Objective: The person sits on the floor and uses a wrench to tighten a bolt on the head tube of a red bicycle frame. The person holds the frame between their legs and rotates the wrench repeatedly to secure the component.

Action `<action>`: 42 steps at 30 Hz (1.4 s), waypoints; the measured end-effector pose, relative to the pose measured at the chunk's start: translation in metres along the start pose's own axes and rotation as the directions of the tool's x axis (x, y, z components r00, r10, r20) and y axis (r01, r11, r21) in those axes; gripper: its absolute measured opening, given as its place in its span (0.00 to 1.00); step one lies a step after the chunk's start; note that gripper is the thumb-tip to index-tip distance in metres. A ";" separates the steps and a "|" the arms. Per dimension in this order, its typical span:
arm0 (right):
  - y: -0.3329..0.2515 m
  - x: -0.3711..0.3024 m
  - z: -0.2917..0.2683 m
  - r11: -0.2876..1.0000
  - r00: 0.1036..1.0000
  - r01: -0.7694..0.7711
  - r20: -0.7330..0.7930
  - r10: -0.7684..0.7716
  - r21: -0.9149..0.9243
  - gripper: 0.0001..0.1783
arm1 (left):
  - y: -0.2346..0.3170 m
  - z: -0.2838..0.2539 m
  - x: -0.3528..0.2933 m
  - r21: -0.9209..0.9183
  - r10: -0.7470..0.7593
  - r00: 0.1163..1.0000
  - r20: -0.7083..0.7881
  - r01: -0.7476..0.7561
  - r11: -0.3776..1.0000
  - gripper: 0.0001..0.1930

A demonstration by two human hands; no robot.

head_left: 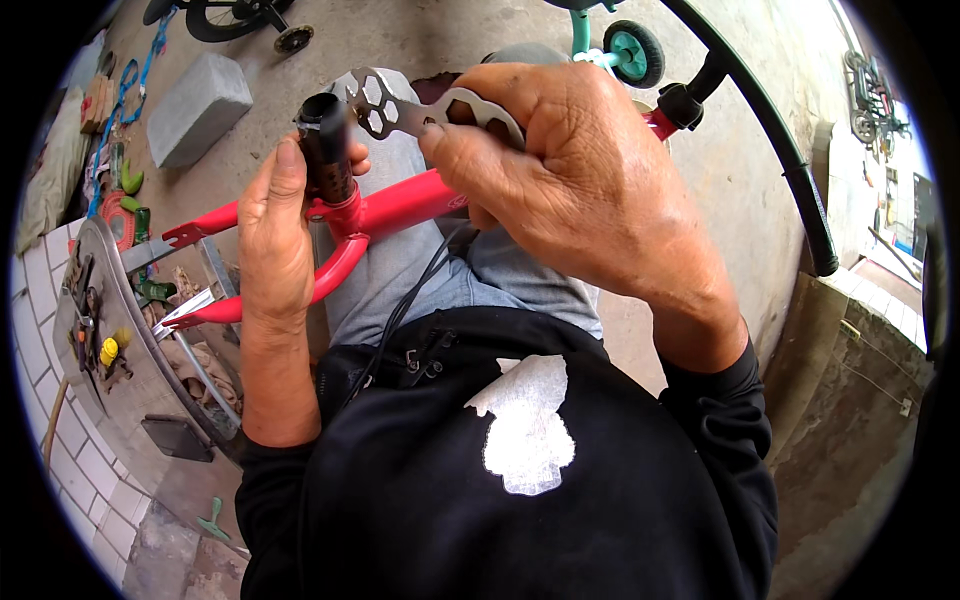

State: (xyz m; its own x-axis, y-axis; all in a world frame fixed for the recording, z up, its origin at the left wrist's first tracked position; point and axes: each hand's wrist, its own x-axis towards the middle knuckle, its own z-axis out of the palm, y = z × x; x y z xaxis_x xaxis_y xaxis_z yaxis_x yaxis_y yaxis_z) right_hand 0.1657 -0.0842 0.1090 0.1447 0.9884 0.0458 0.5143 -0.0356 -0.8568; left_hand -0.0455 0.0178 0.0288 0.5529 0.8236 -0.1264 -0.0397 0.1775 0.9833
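A red bicycle frame [400, 207] lies across my lap, its two forked ends pointing left. A black seat post [327, 165] stands up out of the frame's tube. My left hand [277, 225] is wrapped round the post, thumb on the near side and fingertips showing on the far side. A flat silver multi-hole wrench [405, 117] is gripped in my right hand [590, 165], between thumb and curled fingers. The wrench's holed end is close beside the top of the post; I cannot tell whether they touch. Part of the wrench is hidden by my fingers.
A curved black handlebar [785, 130] rises at the right. Behind are a teal-hubbed small wheel [633, 54] and a black wheel [225, 15]. A grey block [200, 110] sits on the floor. At left, a round stool top [130, 340] holds tools; a dark flat object [178, 438] lies near.
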 end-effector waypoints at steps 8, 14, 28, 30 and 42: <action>-0.082 0.075 -0.047 0.798 0.769 -0.484 0.261 0.584 -0.360 0.21 | 0.003 0.000 0.000 -0.006 -0.037 0.999 0.001 0.037 0.999 0.26; -0.036 0.067 -0.064 0.645 0.682 0.696 0.572 -0.456 -0.315 0.15 | 0.003 -0.001 -0.001 -0.004 -0.039 0.999 0.014 0.039 0.999 0.27; 0.008 -0.021 0.030 0.991 0.987 -0.128 0.094 0.132 -0.046 0.05 | -0.002 -0.005 0.002 -0.083 -0.064 0.998 0.018 0.066 0.994 0.25; 0.018 -0.023 0.058 0.985 0.986 -0.129 0.091 0.140 -0.116 0.07 | -0.003 -0.006 0.003 -0.070 -0.061 0.997 0.048 0.064 0.995 0.26; 0.046 -0.035 0.084 0.967 0.932 -0.241 -0.258 0.254 0.082 0.06 | 0.001 -0.003 0.001 -0.042 -0.051 0.997 0.060 0.054 0.998 0.28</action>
State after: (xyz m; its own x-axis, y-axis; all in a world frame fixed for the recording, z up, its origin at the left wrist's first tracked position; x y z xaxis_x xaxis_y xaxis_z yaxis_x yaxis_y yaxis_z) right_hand 0.1132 -0.1077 0.0246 0.4833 0.8744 -0.0428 0.3931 -0.2605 -0.8818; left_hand -0.0472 0.0207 0.0296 0.6030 0.7797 -0.1687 -0.0444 0.2440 0.9688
